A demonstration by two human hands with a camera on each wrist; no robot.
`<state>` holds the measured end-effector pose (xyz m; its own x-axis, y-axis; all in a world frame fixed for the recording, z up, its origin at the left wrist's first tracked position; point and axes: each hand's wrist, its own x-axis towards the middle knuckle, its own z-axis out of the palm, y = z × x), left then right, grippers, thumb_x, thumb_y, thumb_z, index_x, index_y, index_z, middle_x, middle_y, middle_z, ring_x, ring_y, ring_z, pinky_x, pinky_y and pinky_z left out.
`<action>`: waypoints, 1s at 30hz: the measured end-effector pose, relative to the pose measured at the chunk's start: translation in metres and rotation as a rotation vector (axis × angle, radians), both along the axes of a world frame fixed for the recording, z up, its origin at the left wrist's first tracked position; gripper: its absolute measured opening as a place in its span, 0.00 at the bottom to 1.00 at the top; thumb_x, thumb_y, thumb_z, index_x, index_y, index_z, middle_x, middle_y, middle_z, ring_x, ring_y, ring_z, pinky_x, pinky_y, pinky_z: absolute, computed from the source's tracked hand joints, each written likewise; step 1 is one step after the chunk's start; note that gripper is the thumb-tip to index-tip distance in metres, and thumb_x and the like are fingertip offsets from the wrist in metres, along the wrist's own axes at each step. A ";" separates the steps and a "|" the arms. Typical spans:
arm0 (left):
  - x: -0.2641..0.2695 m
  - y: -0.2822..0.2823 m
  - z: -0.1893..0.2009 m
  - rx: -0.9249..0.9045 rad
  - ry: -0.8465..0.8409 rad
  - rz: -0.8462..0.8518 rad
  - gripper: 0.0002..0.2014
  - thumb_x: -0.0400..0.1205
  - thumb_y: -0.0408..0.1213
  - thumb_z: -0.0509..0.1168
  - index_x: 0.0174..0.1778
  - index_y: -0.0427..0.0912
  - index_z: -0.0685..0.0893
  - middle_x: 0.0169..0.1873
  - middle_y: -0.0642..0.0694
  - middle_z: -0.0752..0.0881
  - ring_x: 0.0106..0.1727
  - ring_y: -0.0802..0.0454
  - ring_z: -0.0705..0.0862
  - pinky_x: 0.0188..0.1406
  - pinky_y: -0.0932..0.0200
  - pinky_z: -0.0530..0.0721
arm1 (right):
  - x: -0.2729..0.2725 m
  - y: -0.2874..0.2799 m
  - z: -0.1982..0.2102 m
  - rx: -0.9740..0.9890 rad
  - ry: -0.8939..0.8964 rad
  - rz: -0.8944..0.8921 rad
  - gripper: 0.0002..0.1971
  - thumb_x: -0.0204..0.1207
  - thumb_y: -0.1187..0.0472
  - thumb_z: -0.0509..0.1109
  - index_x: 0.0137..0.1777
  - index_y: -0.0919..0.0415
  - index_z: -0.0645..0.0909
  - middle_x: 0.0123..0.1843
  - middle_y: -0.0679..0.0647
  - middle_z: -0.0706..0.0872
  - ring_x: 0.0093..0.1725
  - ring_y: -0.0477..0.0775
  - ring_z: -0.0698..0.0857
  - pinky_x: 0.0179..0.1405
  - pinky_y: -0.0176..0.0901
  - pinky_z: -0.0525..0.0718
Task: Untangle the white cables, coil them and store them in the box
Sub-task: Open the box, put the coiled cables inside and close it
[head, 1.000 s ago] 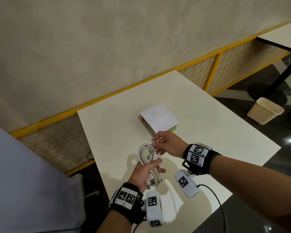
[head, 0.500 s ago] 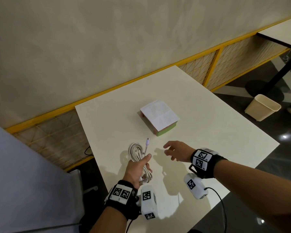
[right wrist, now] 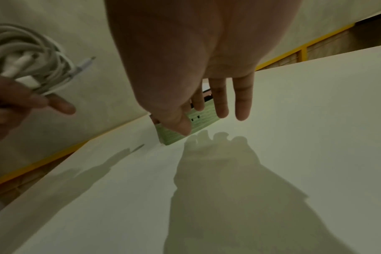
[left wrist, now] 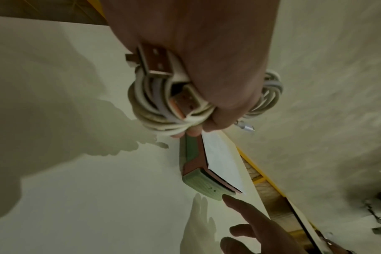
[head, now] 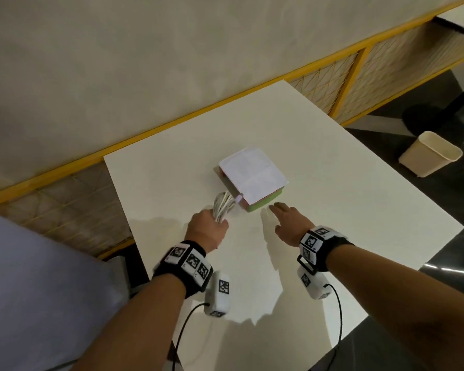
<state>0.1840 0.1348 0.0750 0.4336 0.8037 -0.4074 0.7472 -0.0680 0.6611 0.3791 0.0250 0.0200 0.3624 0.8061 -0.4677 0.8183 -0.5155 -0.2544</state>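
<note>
My left hand grips a coiled bundle of white cables just left of the box, above the table. In the left wrist view the cables are wound in loops with USB plugs among them, and a small plug sticks out past my fingers. The box is flat, green and red, with a white lid that lies shut. My right hand is spread flat with straight fingers, its fingertips just in front of the box's near green side. It holds nothing.
The white table stands against a beige wall with a yellow rail. A beige waste bin sits on the dark floor to the right, beside another table's black leg. A pale grey surface fills the lower left.
My right hand let go of the cable end and moved forward to the box's near side. My left hand carried the coiled cables forward to the box's left corner.
</note>
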 end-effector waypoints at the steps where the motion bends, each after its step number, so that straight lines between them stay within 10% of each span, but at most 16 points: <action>1: 0.009 0.005 -0.001 0.016 -0.001 0.012 0.10 0.75 0.42 0.65 0.35 0.40 0.84 0.31 0.38 0.89 0.33 0.38 0.89 0.34 0.48 0.90 | 0.005 0.005 -0.003 -0.008 -0.017 0.027 0.34 0.76 0.63 0.59 0.81 0.53 0.52 0.84 0.49 0.54 0.76 0.60 0.66 0.66 0.55 0.77; 7: 0.062 0.018 -0.009 0.140 0.001 -0.042 0.10 0.77 0.38 0.65 0.31 0.39 0.76 0.23 0.45 0.77 0.32 0.36 0.82 0.32 0.57 0.77 | 0.024 0.010 -0.016 0.023 -0.095 0.160 0.41 0.75 0.63 0.59 0.82 0.51 0.39 0.86 0.49 0.44 0.72 0.60 0.68 0.56 0.52 0.80; 12: 0.097 0.017 -0.020 0.163 0.101 -0.184 0.13 0.78 0.39 0.65 0.50 0.33 0.86 0.44 0.32 0.89 0.47 0.33 0.86 0.46 0.49 0.85 | 0.028 0.009 -0.027 0.044 -0.183 0.217 0.40 0.75 0.61 0.59 0.82 0.52 0.40 0.86 0.52 0.45 0.70 0.62 0.71 0.57 0.53 0.77; 19: 0.103 0.021 -0.028 0.074 0.143 -0.098 0.08 0.76 0.40 0.63 0.37 0.39 0.81 0.32 0.41 0.83 0.42 0.35 0.85 0.38 0.54 0.80 | 0.020 0.010 -0.027 0.153 -0.271 0.215 0.34 0.57 0.58 0.76 0.67 0.59 0.76 0.60 0.58 0.83 0.50 0.64 0.83 0.37 0.53 0.84; 22: 0.101 0.021 -0.029 0.052 0.117 -0.079 0.08 0.76 0.39 0.63 0.37 0.38 0.82 0.36 0.36 0.87 0.42 0.35 0.85 0.40 0.53 0.81 | 0.021 0.002 -0.031 0.189 -0.285 0.195 0.41 0.51 0.59 0.77 0.71 0.56 0.74 0.54 0.57 0.85 0.40 0.61 0.83 0.29 0.48 0.81; 30: 0.098 0.021 -0.030 0.015 0.065 -0.025 0.10 0.75 0.38 0.63 0.32 0.36 0.82 0.30 0.37 0.86 0.33 0.37 0.84 0.32 0.55 0.81 | 0.023 0.007 -0.031 0.185 -0.158 0.123 0.37 0.73 0.61 0.62 0.81 0.49 0.53 0.58 0.61 0.81 0.55 0.64 0.79 0.49 0.54 0.76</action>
<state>0.2823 0.1553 0.0452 0.4266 0.7992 -0.4235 0.7865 -0.0966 0.6100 0.4020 0.0324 -0.0109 0.3131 0.9150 -0.2544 0.9089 -0.3664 -0.1993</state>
